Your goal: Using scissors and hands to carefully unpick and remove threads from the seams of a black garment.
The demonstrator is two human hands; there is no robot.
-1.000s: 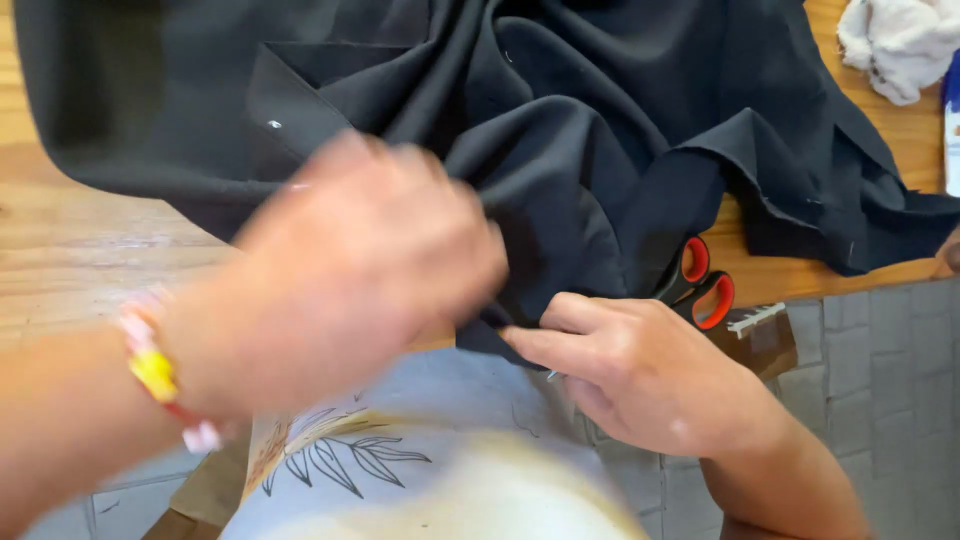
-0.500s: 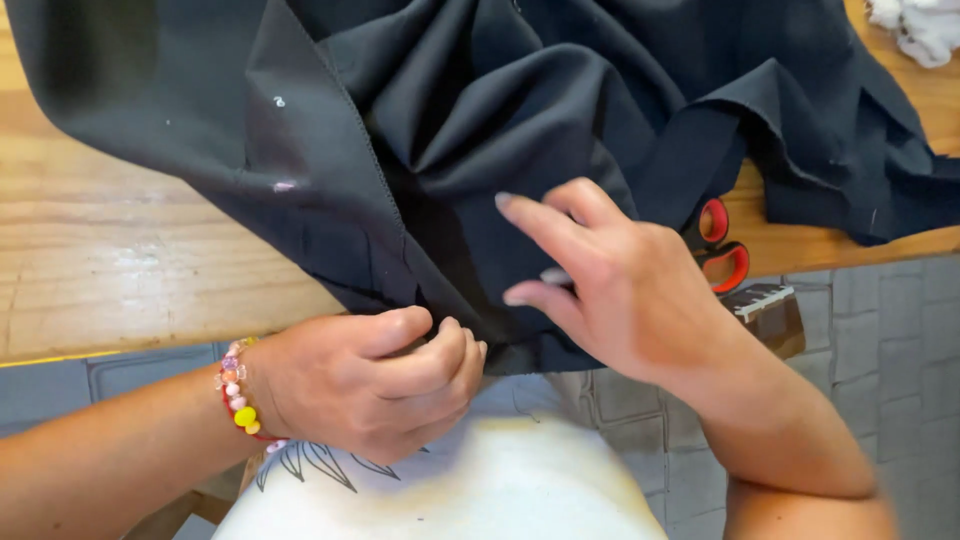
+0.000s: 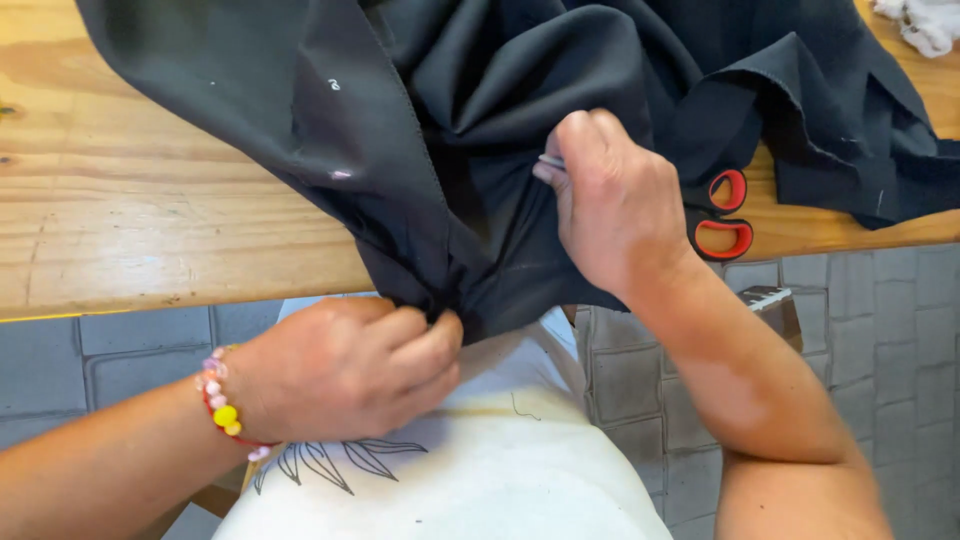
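A large piece of black fabric (image 3: 480,120) lies bunched over the wooden table (image 3: 150,220) and hangs off its near edge. My left hand (image 3: 350,375), with a bead bracelet at the wrist, pinches the hanging lower edge of the fabric just below the table edge. My right hand (image 3: 615,205) rests on the fabric higher up, fingers closed on a fold, with a small thin pale object at the fingertips. Scissors with red and black handles (image 3: 725,215) lie on the table just right of my right hand, partly under the cloth.
A white cloth (image 3: 925,20) lies at the table's far right corner. Below the table are grey paving stones (image 3: 880,320). My white shirt with a leaf drawing (image 3: 450,470) fills the bottom middle.
My left hand dropped from over the fabric to its lower hanging edge and gripped it. My right hand moved up the cloth and closed on a fold.
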